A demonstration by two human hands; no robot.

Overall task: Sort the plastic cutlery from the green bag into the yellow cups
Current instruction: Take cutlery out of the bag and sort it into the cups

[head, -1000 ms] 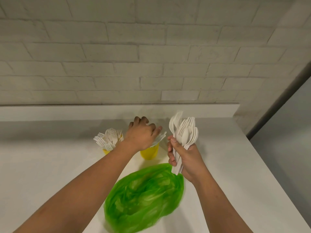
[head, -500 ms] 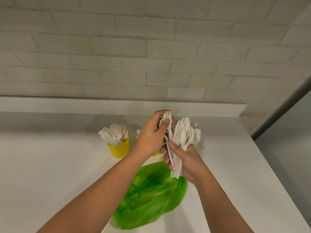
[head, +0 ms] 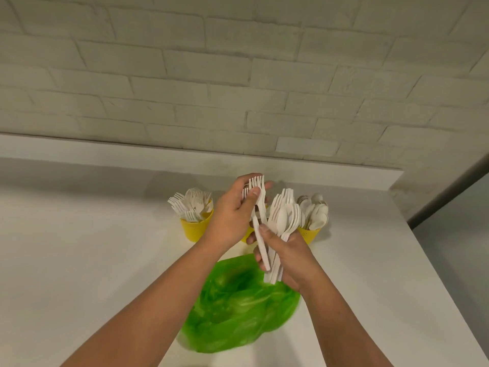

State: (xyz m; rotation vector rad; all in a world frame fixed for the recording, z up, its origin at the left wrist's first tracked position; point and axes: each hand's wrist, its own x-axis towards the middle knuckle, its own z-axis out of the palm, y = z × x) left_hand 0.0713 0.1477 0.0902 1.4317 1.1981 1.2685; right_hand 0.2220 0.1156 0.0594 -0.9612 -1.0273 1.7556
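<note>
1. Table [head: 79, 274]: white, flat, against a pale brick wall; carries all items below.

2. Left yellow cup [head: 196, 229]: upright, well filled with white forks, tines up.

3. Left hand [head: 232, 215]: closed on a white fork [head: 260, 207], thumb pressed near the neck below the tines, handle trailing down toward the right hand. A second fork may lie behind it; cannot tell.

4. Middle yellow cup [head: 247, 235]: mostly hidden behind both hands; contents not visible.

5. Green bag [head: 238, 305]: thin plastic, slumped flat on the table near the viewer, below the hands. Contents not discernible.

6. Right hand [head: 288, 255]: wrapped around the handles of a mixed bundle of cutlery [head: 284, 221], spoons and forks, heads fanned upward.

7. Right yellow cup [head: 311, 234]: upright, holding white spoons, bowls up.

Handling note: pieces judged very light, thin, smooth, slightly flexible; tines could snag neighbours. Best taken singly at the neck or upper handle and drawn lengthwise out of the bundle. Cups look light and could tip if knocked.
</note>
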